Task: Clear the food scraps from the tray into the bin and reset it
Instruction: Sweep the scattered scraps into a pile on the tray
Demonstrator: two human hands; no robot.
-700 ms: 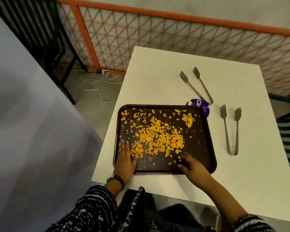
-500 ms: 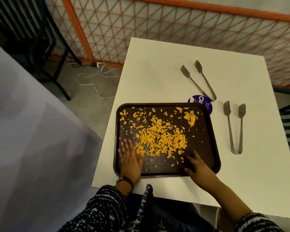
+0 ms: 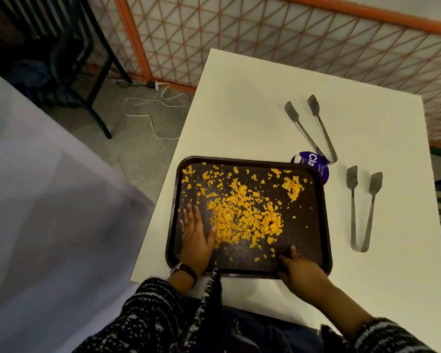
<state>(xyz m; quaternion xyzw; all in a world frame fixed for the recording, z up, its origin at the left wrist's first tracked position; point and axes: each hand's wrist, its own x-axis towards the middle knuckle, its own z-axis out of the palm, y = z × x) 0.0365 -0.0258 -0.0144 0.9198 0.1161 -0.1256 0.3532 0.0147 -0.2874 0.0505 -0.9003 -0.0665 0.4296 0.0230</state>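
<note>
A person sits at a white counter [image 3: 252,110] with a dark brown tray [image 3: 321,225] in front of them, close to the near left corner of the counter. The food scraps [image 3: 245,217] are small orange-yellow flakes. Most of them lie in a loose heap in the middle of the tray, and smaller bits are scattered toward its far side and far right corner. The two hands are apart and both are on the tray. The left hand [image 3: 195,240] lies flat, palm down, on the near left part of the tray floor, its fingers straight and its thumb touching the edge of the heap. A watch [image 3: 186,270] sits on that wrist. The right hand [image 3: 301,271] rests over the near rim on the right side, with one finger stretched forward on the tray floor and the others loosely bent; it holds nothing that I can see. To the right of the tray lie two metal tongs: the near tongs [image 3: 362,212] beside the tray, and the far tongs [image 3: 313,133] further back. A round purple label [image 3: 316,165] lies partly under the tray's far right corner and touches the closed end of the far tongs. Behind the counter stands an orange lattice fence [image 3: 265,42], and a white cable [image 3: 148,108] lies on the floor at the left.
</note>
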